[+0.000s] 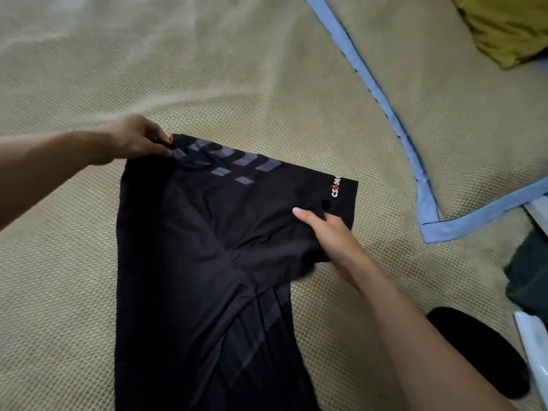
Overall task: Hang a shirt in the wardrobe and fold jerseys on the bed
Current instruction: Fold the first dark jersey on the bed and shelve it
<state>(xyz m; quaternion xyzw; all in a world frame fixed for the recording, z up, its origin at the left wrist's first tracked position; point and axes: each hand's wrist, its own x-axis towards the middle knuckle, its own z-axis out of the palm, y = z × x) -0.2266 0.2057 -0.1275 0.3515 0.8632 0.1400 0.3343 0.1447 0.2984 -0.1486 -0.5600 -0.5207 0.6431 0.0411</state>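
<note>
A black jersey (192,247) with grey stripes and a small white and red logo lies on the beige woven bed cover (267,84). It runs from the middle of the view to the bottom edge, with a sleeve pointing right. My left hand (133,139) pinches the jersey's upper left corner, near a red trim. My right hand (329,232) grips the sleeve's lower edge, thumb on top of the cloth and fingers tucked under it.
A beige cover edged with a light blue band (385,99) lies at the upper right. An olive green cloth (504,28) sits in the top right corner. Dark and white items (527,277) crowd the right edge, with a black shape (480,351) below them.
</note>
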